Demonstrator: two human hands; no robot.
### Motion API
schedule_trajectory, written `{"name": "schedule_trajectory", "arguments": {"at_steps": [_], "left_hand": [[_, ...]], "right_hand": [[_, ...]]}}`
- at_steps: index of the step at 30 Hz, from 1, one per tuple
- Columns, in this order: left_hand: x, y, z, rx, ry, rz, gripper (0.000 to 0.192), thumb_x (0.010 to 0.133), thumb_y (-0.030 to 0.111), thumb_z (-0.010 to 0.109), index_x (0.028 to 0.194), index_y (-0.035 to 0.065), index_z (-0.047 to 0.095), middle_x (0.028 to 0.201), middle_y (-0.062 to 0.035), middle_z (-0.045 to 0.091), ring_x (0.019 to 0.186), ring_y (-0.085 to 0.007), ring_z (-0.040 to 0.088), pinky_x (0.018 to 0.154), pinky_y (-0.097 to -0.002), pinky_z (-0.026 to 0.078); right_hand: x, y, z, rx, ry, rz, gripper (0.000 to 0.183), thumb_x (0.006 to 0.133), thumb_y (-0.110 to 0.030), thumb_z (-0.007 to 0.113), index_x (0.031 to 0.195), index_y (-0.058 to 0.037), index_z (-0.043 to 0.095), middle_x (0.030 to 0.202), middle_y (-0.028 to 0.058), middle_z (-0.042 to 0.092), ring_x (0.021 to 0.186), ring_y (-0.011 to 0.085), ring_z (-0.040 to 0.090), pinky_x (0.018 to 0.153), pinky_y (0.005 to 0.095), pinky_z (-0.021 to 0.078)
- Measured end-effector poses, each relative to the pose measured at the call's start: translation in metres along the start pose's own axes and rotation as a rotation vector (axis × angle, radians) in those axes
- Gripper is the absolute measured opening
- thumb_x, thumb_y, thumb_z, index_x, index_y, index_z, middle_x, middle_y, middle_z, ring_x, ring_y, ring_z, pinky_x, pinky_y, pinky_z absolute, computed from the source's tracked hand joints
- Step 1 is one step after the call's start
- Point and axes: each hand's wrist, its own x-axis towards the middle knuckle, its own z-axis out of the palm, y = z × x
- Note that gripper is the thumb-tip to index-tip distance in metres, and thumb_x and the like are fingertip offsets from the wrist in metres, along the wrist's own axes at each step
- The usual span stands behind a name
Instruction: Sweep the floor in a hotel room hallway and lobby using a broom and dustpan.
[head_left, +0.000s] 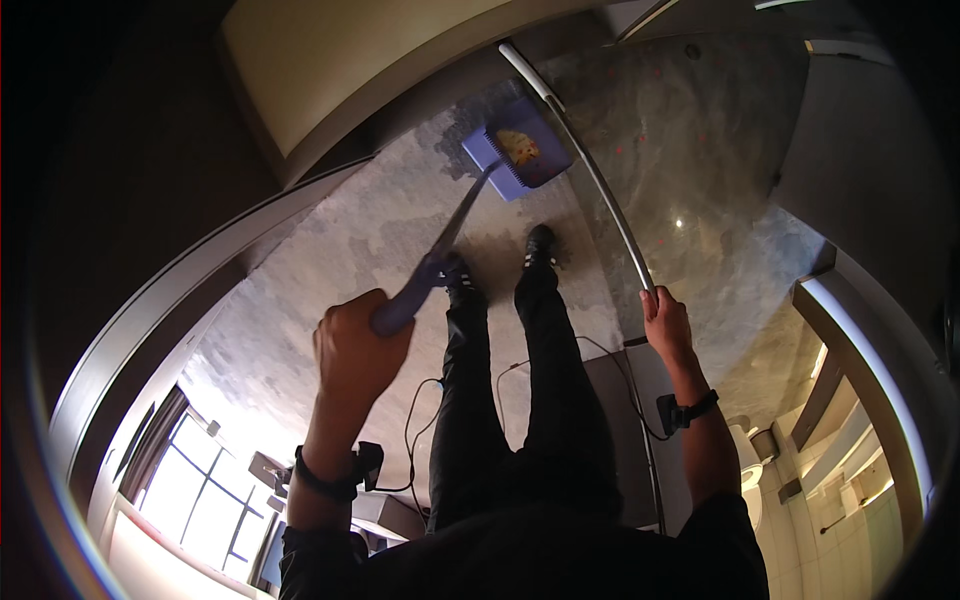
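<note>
My left hand is closed round the purple handle end of a long-handled dustpan. The purple dustpan lies low near the floor ahead of my feet, with a comb-toothed edge and pale yellowish debris with orange bits in it. My right hand grips a long thin metal pole, which runs forward to a whitish head beside the pan, against the base of a cabinet or wall. Whether that head is a broom or a squeegee I cannot tell.
Grey mottled flooring surrounds my black shoes. A cream-fronted furniture piece stands ahead. Black cables hang from bands on both wrists. A window is at lower left; a doorway frame opens onto a tiled room at right.
</note>
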Motion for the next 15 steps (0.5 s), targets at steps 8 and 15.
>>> {"name": "schedule_trajectory", "arguments": {"at_steps": [8, 15], "left_hand": [[-0.020, -0.026, 0.008, -0.066, 0.100, -0.082, 0.017, 0.071, 0.020, 0.068, 0.067, 0.0058, 0.060, 0.057, -0.0168, 0.057, 0.062, -0.0408, 0.059, 0.057, -0.0442, 0.047], [-0.020, -0.028, 0.020, -0.091, 0.088, -0.079, 0.014, 0.072, 0.022, 0.067, 0.069, 0.0092, 0.064, 0.062, -0.0156, 0.061, 0.064, -0.0400, 0.062, 0.060, -0.0452, 0.050]], "right_hand": [[0.031, -0.009, -0.041, -0.229, -0.052, 0.015, 0.029, 0.096, -0.035, 0.051, 0.091, -0.0059, 0.053, 0.076, 0.0216, 0.065, 0.076, 0.0445, 0.063, 0.063, 0.0528, 0.0499], [0.034, -0.029, -0.076, -0.404, -0.055, -0.029, 0.030, 0.096, -0.035, 0.052, 0.090, -0.0059, 0.054, 0.075, 0.0207, 0.065, 0.075, 0.0435, 0.063, 0.063, 0.0513, 0.0500]]}}
